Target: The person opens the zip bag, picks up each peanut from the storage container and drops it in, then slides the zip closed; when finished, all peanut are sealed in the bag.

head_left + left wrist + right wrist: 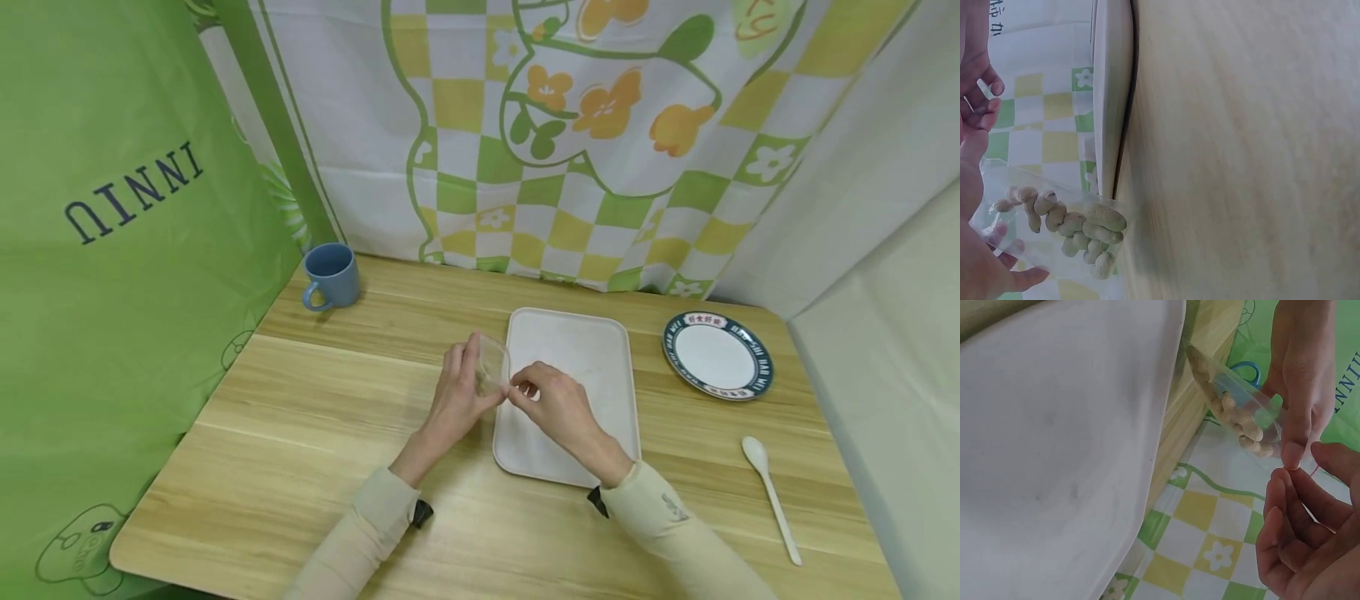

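A clear plastic bag of peanuts [1085, 228] tilts over the left edge of the white tray [570, 350]. My left hand [456, 390] grips the bag, thumb on the near side and fingers behind it. The peanuts [1235, 419] lie together in the bag's lower part. At its top edge, my right hand [553, 398] has bent fingers right by the left thumb. In the right wrist view, a thin red line of the bag shows between the right thumb [1335, 459] and forefinger. I cannot tell whether these pinch the bag.
A blue mug [333, 275] stands at the back left of the wooden table [300, 433]. Right of the tray are a green-rimmed plate [716, 357] and a white spoon [772, 500]. Patterned cloth [480, 167] hangs behind the table, and green cloth [135, 333] at its left.
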`<action>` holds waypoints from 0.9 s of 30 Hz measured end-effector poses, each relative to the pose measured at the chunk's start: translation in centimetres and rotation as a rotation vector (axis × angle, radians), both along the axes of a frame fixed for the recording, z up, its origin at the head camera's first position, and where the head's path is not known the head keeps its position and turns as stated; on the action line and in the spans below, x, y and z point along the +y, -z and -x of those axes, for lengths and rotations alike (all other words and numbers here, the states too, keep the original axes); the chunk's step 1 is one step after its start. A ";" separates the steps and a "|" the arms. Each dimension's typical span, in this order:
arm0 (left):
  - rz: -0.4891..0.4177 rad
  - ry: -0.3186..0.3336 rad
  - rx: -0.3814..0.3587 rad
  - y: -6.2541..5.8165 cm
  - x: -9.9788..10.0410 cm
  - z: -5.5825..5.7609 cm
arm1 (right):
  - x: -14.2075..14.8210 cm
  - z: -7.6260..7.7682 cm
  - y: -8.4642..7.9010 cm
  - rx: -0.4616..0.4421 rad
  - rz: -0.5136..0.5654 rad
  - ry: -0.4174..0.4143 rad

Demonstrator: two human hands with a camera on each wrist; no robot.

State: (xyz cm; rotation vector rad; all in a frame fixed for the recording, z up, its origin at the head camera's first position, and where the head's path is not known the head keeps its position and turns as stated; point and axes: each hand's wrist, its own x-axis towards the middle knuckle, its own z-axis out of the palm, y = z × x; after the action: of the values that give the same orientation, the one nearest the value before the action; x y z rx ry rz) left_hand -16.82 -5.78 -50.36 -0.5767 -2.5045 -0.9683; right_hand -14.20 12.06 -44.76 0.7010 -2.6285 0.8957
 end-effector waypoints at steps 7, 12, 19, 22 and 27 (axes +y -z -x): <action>-0.035 0.028 0.004 -0.2 0.0 -0.4 | 0.1 0.2 -0.2 0.056 -0.002 -0.015; -0.133 0.050 -0.066 -0.3 -0.7 -0.6 | 0.7 0.5 -0.4 0.096 0.029 -0.030; -0.421 0.107 -0.183 -1.0 -2.3 -1.1 | 1.2 0.6 -0.5 0.110 0.072 -0.078; -0.510 0.117 -0.186 -2.4 -2.8 -1.6 | 1.3 0.6 -0.7 0.095 0.085 -0.098; -0.606 0.118 -0.170 -5.7 -3.1 -2.9 | 1.4 0.4 -1.0 0.071 0.112 -0.112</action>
State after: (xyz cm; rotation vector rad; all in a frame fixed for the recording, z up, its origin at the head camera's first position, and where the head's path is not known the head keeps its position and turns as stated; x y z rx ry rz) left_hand -13.91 -8.92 -44.70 -0.4591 -2.1518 -1.7868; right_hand -14.61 13.48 -43.76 0.8421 -2.4761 1.0208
